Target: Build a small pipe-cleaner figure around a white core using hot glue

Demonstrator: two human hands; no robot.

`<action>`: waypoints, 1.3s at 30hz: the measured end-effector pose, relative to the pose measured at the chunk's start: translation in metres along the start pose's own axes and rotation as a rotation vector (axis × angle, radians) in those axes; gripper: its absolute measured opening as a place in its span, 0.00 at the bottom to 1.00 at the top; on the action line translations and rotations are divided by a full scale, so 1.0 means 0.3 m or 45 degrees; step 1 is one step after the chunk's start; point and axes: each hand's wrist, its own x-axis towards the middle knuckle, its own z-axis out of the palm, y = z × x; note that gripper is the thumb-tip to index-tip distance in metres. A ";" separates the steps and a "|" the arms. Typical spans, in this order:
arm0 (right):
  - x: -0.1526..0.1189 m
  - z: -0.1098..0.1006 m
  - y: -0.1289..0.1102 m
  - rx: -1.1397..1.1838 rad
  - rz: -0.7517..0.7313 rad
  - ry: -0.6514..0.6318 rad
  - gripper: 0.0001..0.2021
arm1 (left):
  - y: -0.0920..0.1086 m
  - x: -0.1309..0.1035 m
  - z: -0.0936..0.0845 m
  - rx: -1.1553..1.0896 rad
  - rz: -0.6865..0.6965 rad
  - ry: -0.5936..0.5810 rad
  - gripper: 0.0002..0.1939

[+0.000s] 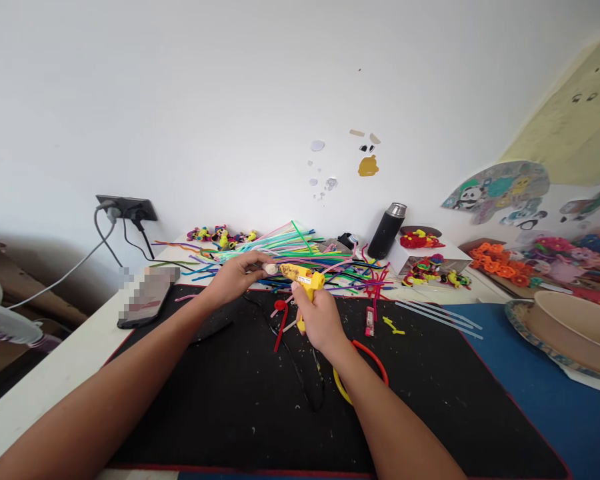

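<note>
My right hand (320,317) is wrapped round the handle of a yellow hot glue gun (305,279), whose dark-stained nozzle end points left. Its tip is close to a small whitish piece (270,269) that my left hand (237,277) pinches between thumb and fingers; whether they touch I cannot tell. Below them, a red pipe cleaner with a coiled head (281,307) lies on the black mat (220,400). A dark cord (295,367) loops across the mat under the gun. Beside my right forearm lies a red and yellow ring (375,357), partly hidden.
Many coloured pipe cleaners (280,243) pile up along the wall. A black thermos (387,231) stands behind, near a white box (443,253). Clear glue sticks (443,315) lie right, a phone (150,297) left. A beige bowl (580,330) sits at far right.
</note>
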 end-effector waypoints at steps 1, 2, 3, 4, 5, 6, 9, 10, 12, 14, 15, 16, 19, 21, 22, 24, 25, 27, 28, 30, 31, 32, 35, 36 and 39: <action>0.000 0.000 -0.001 0.002 0.003 -0.002 0.30 | 0.001 0.000 -0.001 0.002 -0.002 0.001 0.15; -0.001 -0.001 -0.001 0.002 0.006 -0.002 0.30 | 0.002 0.000 -0.001 0.002 -0.007 0.005 0.15; -0.001 -0.001 -0.003 0.001 0.008 -0.003 0.30 | 0.002 0.001 -0.001 0.000 -0.012 0.011 0.16; -0.001 -0.001 -0.004 -0.001 0.007 -0.005 0.30 | 0.003 0.001 -0.002 -0.004 -0.015 0.017 0.16; -0.001 -0.002 -0.005 -0.004 0.004 -0.006 0.30 | 0.005 0.001 -0.002 -0.009 -0.017 0.021 0.17; 0.000 -0.002 -0.006 -0.007 -0.002 -0.008 0.30 | 0.006 0.001 -0.003 -0.012 -0.018 0.025 0.17; 0.003 -0.001 -0.005 -0.017 -0.013 -0.007 0.29 | 0.012 0.002 -0.005 -0.019 -0.016 0.034 0.18; 0.004 -0.001 -0.003 -0.020 -0.013 -0.008 0.29 | 0.014 0.003 -0.006 -0.018 -0.016 0.036 0.18; 0.004 -0.002 -0.001 -0.024 -0.012 -0.012 0.30 | 0.016 0.004 -0.009 -0.017 -0.020 0.037 0.18; 0.002 -0.002 0.000 -0.025 -0.016 -0.016 0.30 | 0.016 0.005 -0.010 -0.023 -0.031 0.038 0.18; 0.000 -0.002 0.000 -0.027 -0.020 -0.016 0.30 | 0.016 0.005 -0.011 -0.032 -0.039 0.037 0.18; -0.001 -0.002 -0.001 -0.032 -0.026 -0.014 0.30 | 0.014 0.005 -0.011 -0.045 -0.046 0.036 0.18; -0.004 0.000 -0.002 -0.052 -0.042 -0.007 0.30 | 0.008 0.005 -0.011 -0.079 -0.063 0.034 0.19; -0.005 0.001 -0.002 -0.061 -0.046 -0.006 0.30 | 0.002 0.004 -0.011 -0.093 -0.069 0.033 0.19; -0.005 0.002 -0.003 -0.064 -0.045 -0.007 0.30 | 0.000 0.004 -0.011 -0.100 -0.070 0.033 0.19; -0.005 0.002 -0.003 -0.068 -0.043 -0.011 0.30 | -0.005 0.004 -0.010 -0.110 -0.068 0.035 0.19; -0.006 0.003 -0.003 -0.069 -0.043 -0.014 0.30 | -0.006 0.004 -0.009 -0.112 -0.067 0.037 0.19; -0.006 0.004 -0.003 -0.074 -0.047 -0.019 0.30 | -0.007 0.004 -0.008 -0.108 -0.073 0.043 0.20; -0.006 0.004 -0.002 -0.075 -0.050 -0.021 0.30 | -0.006 0.004 -0.008 -0.104 -0.077 0.044 0.20; -0.006 0.006 -0.002 -0.080 -0.056 -0.023 0.29 | -0.005 0.003 -0.006 -0.103 -0.082 0.050 0.20; -0.006 0.007 -0.002 -0.082 -0.057 -0.026 0.29 | -0.004 0.003 -0.005 -0.101 -0.082 0.054 0.20; -0.006 0.008 -0.002 -0.082 -0.056 -0.028 0.29 | -0.004 0.002 -0.004 -0.097 -0.077 0.058 0.20; -0.009 0.011 -0.003 -0.081 -0.050 -0.031 0.29 | -0.005 0.002 -0.001 -0.055 -0.046 0.067 0.19; -0.010 0.012 -0.003 -0.080 -0.048 -0.031 0.29 | -0.006 0.002 0.000 -0.035 -0.034 0.066 0.19; -0.011 0.014 0.001 -0.077 -0.048 -0.034 0.29 | -0.009 0.003 0.002 0.011 -0.012 0.057 0.17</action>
